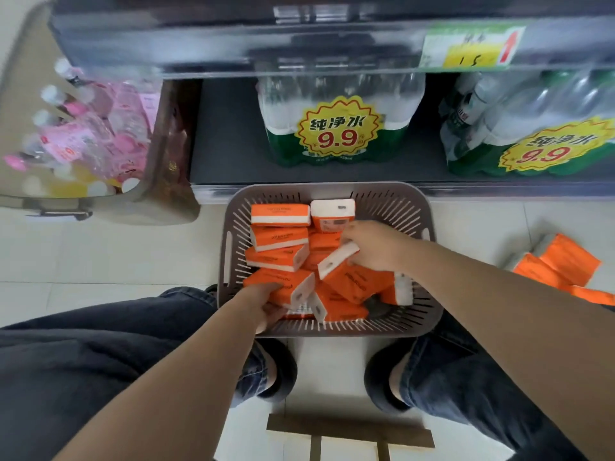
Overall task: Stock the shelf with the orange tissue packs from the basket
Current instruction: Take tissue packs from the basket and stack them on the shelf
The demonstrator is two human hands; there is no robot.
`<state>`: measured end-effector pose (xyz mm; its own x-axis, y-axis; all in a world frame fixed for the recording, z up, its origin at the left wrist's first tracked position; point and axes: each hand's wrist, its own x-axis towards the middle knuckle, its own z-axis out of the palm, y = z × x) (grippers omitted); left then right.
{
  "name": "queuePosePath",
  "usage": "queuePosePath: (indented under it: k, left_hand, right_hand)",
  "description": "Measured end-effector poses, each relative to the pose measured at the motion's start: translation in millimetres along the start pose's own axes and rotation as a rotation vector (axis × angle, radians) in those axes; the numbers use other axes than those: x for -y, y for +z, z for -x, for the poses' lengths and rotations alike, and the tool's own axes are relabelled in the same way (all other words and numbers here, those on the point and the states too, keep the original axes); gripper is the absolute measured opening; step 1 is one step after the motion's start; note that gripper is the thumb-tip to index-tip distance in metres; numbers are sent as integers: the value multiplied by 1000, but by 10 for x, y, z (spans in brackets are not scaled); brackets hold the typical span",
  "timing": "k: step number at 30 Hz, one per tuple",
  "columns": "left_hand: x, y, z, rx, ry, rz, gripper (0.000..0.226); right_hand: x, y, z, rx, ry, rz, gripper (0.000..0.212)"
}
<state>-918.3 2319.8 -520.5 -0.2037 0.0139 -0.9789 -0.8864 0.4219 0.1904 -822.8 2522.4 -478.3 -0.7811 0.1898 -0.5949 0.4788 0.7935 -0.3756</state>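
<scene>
Pale tiled floor (116, 261) is carrying a grey slotted plastic basket (429, 261) at centre and loose orange tissue packs (562, 261) at 3 o'clock. Dark bottom shelf (233, 148) at 12 o'clock is holding two shrink-wrapped green-labelled water bottle packs (336, 128), well apart.

Bright, even indoor light; the upper shelf edge (299, 38) and pink bottles (93, 128) are motion-blurred, with wide-angle bending at the edges.
</scene>
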Motion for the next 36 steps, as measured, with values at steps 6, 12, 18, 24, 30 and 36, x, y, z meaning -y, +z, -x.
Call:
queuePosePath:
  k: [6,12,18,24,30,36]
  left_hand:
    - [-51,-64,335,85,-4,-21,16]
    - [-116,-153,606,140,38,-49,30]
    - [-220,-120,878,137,190,-216,30]
    - [-417,-55,1141,161,403,-351,38]
    - [-613,-8,1462,260,536,-396,33]
    - [-795,70,1789,342,636,-396,26]
  right_hand:
    - [49,-224,191,-101,32,-124,29]
    - [80,-532,421,-176,58,-230,16]
    - [152,-769,690,-225,80,-439,21]
    - [228,-881,938,-250,86,-690,26]
    - [284,-937,1092,-269,23,-991,7]
    - [380,-952,1214,-324,-5,-1294,15]
